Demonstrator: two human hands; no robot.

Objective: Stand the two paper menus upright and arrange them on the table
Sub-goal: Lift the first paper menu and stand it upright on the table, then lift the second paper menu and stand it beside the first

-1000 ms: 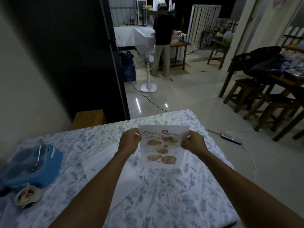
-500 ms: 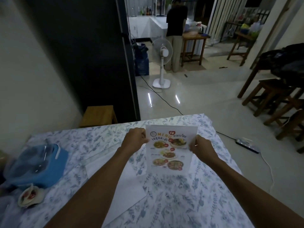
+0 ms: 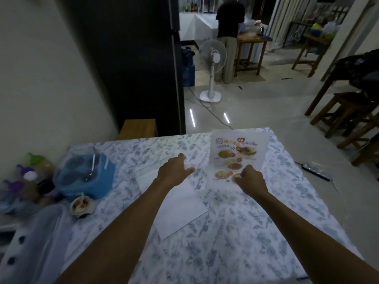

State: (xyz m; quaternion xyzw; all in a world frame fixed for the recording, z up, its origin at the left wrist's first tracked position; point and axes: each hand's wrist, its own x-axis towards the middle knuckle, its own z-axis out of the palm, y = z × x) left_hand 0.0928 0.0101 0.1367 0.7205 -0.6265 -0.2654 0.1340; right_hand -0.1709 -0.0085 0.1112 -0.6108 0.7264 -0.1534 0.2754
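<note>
A printed menu (image 3: 238,154) with food pictures stands upright near the far right corner of the floral-clothed table (image 3: 235,232). My right hand (image 3: 251,181) is at its lower edge, fingers pinched on the paper. A second menu (image 3: 180,208) lies flat in the middle of the table, blank white side up. My left hand (image 3: 174,171) hovers over that sheet's far end with fingers apart, holding nothing.
A blue container (image 3: 86,177) with a clear lid, a small bowl (image 3: 82,206) and bottles (image 3: 30,175) crowd the table's left side. Beyond the far edge are a wooden stool (image 3: 139,129), a standing fan (image 3: 212,64), a person (image 3: 229,33) and wooden stools (image 3: 348,117).
The printed menu moved away and to the right and now stands on the table. My left hand let go of it and shifted left over the flat white sheet.
</note>
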